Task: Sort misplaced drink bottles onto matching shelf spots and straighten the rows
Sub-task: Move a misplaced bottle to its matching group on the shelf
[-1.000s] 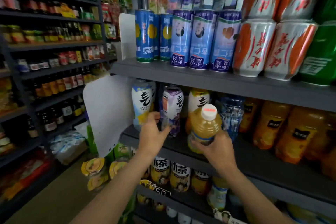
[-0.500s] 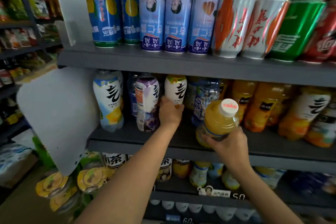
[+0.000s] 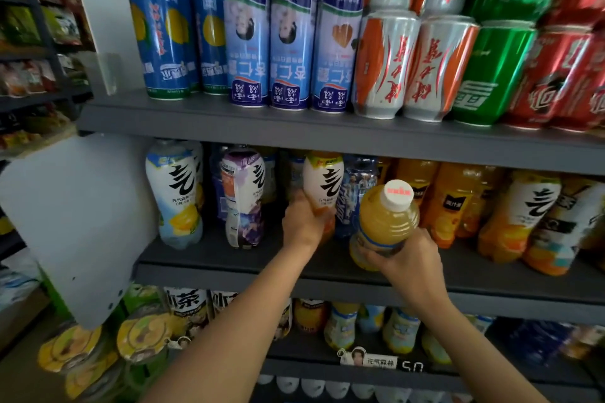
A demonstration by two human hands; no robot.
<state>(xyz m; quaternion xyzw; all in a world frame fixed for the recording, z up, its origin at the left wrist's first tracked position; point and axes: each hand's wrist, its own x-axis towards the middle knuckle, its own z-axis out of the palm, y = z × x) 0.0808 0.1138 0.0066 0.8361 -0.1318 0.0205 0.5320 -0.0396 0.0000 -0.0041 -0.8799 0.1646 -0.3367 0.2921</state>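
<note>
My right hand [image 3: 407, 258] grips a yellow juice bottle [image 3: 384, 222] with a white cap, held tilted in front of the middle shelf [image 3: 491, 281]. My left hand [image 3: 302, 222] is closed around the lower part of a white and orange labelled bottle [image 3: 322, 180] standing on that shelf. To its left stand a purple labelled bottle [image 3: 244, 196] and a white and yellow labelled bottle [image 3: 175, 193]. A blue bottle [image 3: 353, 193] stands just behind the held juice bottle. Orange juice bottles [image 3: 448, 203] fill the row to the right.
Tall blue cans [image 3: 248, 42] and silver, green and red cans [image 3: 491, 72] line the upper shelf [image 3: 294, 127]. White divider panels [image 3: 75, 222] stick out at the left end. More bottles [image 3: 343, 324] sit on the lower shelf. Another rack [image 3: 29, 42] stands at far left.
My left hand moved right from the purple bottle and took hold of the white and orange bottle. The view swung right and closer; the juice bottle stays in my right hand.
</note>
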